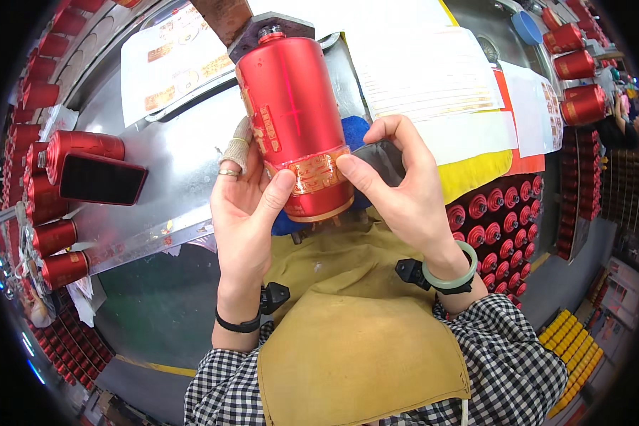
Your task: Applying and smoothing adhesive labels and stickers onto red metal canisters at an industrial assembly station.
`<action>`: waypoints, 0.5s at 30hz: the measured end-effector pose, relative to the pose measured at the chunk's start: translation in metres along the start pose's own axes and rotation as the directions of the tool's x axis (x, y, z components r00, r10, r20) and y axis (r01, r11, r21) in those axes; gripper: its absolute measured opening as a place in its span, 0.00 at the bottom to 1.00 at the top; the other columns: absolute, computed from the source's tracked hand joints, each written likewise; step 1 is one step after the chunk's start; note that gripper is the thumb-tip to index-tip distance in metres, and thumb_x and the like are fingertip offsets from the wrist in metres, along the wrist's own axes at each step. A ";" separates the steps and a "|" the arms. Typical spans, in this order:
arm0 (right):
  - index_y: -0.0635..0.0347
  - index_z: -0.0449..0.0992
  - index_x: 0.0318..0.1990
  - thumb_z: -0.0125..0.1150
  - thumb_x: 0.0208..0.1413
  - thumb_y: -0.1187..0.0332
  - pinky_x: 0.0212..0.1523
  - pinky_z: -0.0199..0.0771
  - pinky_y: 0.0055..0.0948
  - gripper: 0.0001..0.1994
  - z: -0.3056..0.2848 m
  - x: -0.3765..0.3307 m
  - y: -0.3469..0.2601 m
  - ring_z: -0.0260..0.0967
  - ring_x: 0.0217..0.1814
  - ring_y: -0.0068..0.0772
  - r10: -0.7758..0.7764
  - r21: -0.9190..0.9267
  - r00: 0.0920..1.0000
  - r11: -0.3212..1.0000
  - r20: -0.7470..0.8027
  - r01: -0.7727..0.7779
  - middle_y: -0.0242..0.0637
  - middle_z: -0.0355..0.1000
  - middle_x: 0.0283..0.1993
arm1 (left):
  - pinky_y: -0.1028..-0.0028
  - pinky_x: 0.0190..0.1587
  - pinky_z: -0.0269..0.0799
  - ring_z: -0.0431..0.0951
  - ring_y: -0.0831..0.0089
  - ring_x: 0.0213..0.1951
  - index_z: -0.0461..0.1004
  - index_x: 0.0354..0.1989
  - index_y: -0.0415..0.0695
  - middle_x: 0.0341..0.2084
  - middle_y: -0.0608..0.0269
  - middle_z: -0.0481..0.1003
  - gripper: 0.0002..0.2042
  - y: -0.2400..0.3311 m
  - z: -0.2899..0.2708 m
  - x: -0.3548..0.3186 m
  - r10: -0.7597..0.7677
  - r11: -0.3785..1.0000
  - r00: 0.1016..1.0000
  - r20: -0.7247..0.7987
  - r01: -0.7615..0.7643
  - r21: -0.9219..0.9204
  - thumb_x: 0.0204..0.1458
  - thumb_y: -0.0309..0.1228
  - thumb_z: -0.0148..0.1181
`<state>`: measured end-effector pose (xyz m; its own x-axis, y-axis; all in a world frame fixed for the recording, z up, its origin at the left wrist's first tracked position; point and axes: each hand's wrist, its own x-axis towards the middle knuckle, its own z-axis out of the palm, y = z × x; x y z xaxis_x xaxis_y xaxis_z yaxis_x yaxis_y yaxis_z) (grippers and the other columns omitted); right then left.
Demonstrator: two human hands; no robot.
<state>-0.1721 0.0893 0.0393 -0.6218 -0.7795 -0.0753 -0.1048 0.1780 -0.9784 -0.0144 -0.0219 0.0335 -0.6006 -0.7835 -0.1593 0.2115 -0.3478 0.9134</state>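
Note:
A red metallic bottle (pixel 291 99) lies with its neck toward a dark metal holder (pixel 271 30) and its base toward me. Around its lower part runs a gold-patterned decal (pixel 315 173); more gold pattern shows on its left side. My left hand (pixel 245 202) is closed round the bottle's left side, thumb on the decal's left part, a fabric cover on one finger. My right thumb presses the decal's right end, and the forefinger of my right hand (pixel 403 181) is bent and lifted. Behind that hand shows a dark, glossy flat piece (pixel 382 157); whether I hold it, I cannot tell.
A phone (pixel 102 179) leans against red bottles on the left of the metal table (pixel 167 170). Decal sheets (pixel 184 57) lie at the back left, white papers (pixel 426 78) and a yellow cloth (pixel 476 175) to the right. Racked red bottles (pixel 500 231) stand at lower right.

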 end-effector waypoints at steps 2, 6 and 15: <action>0.66 0.72 0.44 0.74 0.58 0.65 0.43 0.74 0.27 0.18 0.000 -0.001 -0.002 0.70 0.39 0.22 0.001 0.002 1.000 1.000 -0.003 -0.001 0.35 0.73 0.38 | 0.60 0.74 0.60 0.63 0.61 0.72 0.52 0.75 0.31 0.72 0.46 0.61 0.35 0.002 0.000 0.000 0.003 1.000 1.000 0.008 -0.003 0.010 0.62 0.18 0.62; 0.66 0.72 0.44 0.74 0.58 0.65 0.43 0.74 0.27 0.17 0.001 0.000 -0.002 0.70 0.39 0.22 0.028 0.038 1.000 0.999 0.011 -0.028 0.34 0.73 0.38 | 0.59 0.74 0.60 0.64 0.61 0.71 0.53 0.75 0.33 0.71 0.47 0.63 0.35 0.002 0.000 0.001 -0.006 1.000 1.000 0.008 0.006 -0.002 0.61 0.18 0.62; 0.65 0.72 0.44 0.76 0.56 0.64 0.43 0.74 0.27 0.19 -0.003 0.004 0.014 0.69 0.39 0.23 0.005 0.031 1.000 1.000 -0.020 -0.005 0.35 0.73 0.39 | 0.59 0.74 0.60 0.65 0.60 0.71 0.54 0.75 0.33 0.71 0.47 0.64 0.34 0.003 0.002 0.001 -0.013 1.000 1.000 0.005 0.013 0.014 0.60 0.17 0.62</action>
<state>-0.1783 0.0903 0.0259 -0.6374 -0.7667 -0.0767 -0.0778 0.1632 -0.9835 -0.0155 -0.0232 0.0369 -0.6071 -0.7764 -0.1692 0.1931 -0.3508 0.9163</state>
